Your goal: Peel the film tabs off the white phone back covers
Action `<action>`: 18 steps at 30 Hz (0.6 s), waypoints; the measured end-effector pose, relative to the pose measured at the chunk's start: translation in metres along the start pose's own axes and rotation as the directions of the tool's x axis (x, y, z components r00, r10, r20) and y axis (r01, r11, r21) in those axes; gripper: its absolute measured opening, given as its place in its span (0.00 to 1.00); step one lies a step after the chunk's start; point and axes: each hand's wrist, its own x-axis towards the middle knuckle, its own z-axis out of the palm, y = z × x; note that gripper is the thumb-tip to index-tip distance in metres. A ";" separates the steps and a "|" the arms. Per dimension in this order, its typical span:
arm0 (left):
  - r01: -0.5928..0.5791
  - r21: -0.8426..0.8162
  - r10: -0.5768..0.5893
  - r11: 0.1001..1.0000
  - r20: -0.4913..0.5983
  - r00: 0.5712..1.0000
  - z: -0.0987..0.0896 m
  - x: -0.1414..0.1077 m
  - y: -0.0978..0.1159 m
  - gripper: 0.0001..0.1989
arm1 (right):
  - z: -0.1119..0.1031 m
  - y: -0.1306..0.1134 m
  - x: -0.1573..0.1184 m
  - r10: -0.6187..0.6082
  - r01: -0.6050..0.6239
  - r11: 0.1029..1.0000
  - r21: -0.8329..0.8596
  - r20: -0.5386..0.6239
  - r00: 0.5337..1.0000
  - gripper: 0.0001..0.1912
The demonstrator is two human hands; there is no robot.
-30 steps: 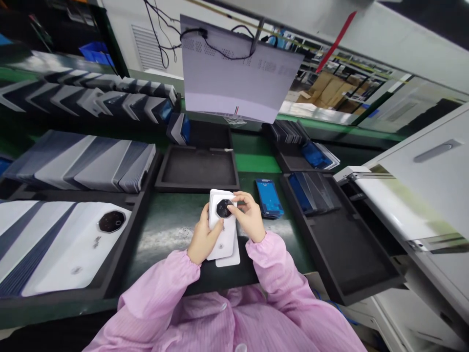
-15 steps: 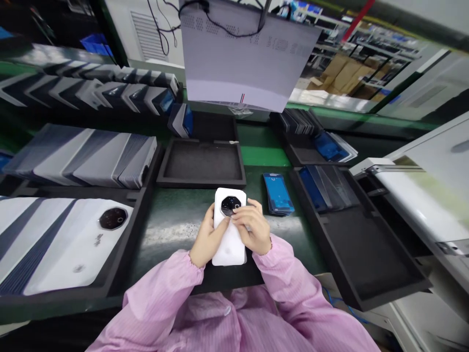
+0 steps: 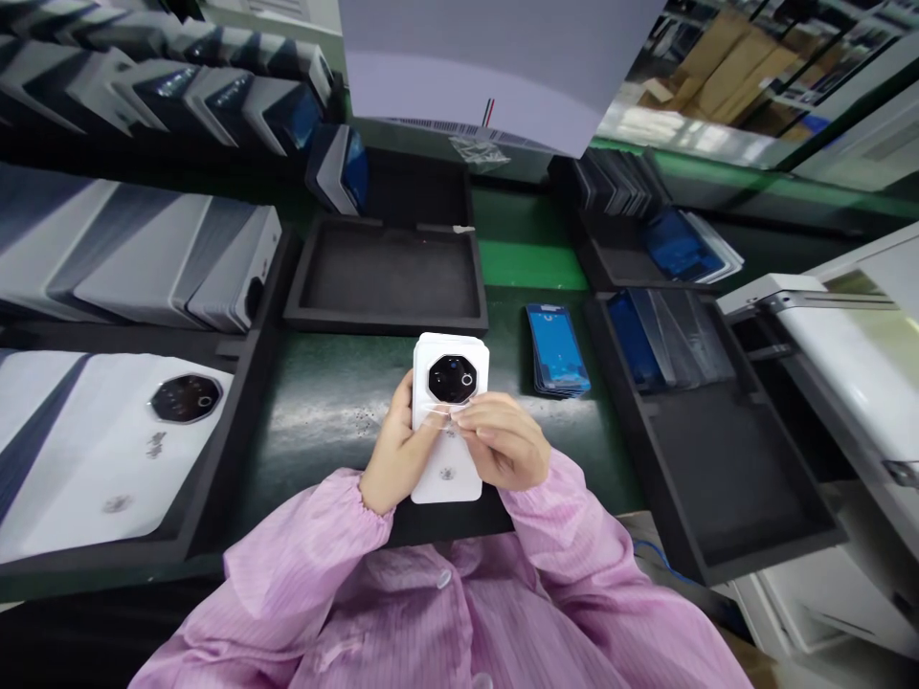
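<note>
Head view: holding a white panel (image 3: 446,455) at six o'clock, above the green tabletop (image 3: 323,407).
Grasping its left edge with the left hand (image 3: 397,455), thumb laid across; bunching the fingers of the right hand (image 3: 509,444) just below the dark camera plate (image 3: 452,379), near a clear sliver (image 3: 446,411), too small to tell whether pinched. With blue sheets (image 3: 558,350) stacked at two o'clock from the panel, a black tray (image 3: 388,319) at eleven.

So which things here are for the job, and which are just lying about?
For the job, it seems:
white cover, in the left hand
right hand, fingertips just below the camera patch
perhaps the matching covers at left

Lying about, untouched right now:
blue stack
black tray beyond the cover
cardboard in the background
</note>
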 end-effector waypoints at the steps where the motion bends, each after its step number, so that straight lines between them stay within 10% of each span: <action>1: -0.022 0.012 0.022 1.000 -0.001 1.000 0.000 0.000 0.000 0.20 | 0.000 0.000 0.000 -0.007 0.007 1.000 0.006 -0.006 1.000 0.26; 18: -0.140 0.007 0.140 0.990 0.028 0.990 -0.001 -0.003 0.000 0.21 | -0.004 -0.005 0.005 -0.050 0.051 0.998 -0.045 0.009 0.999 0.13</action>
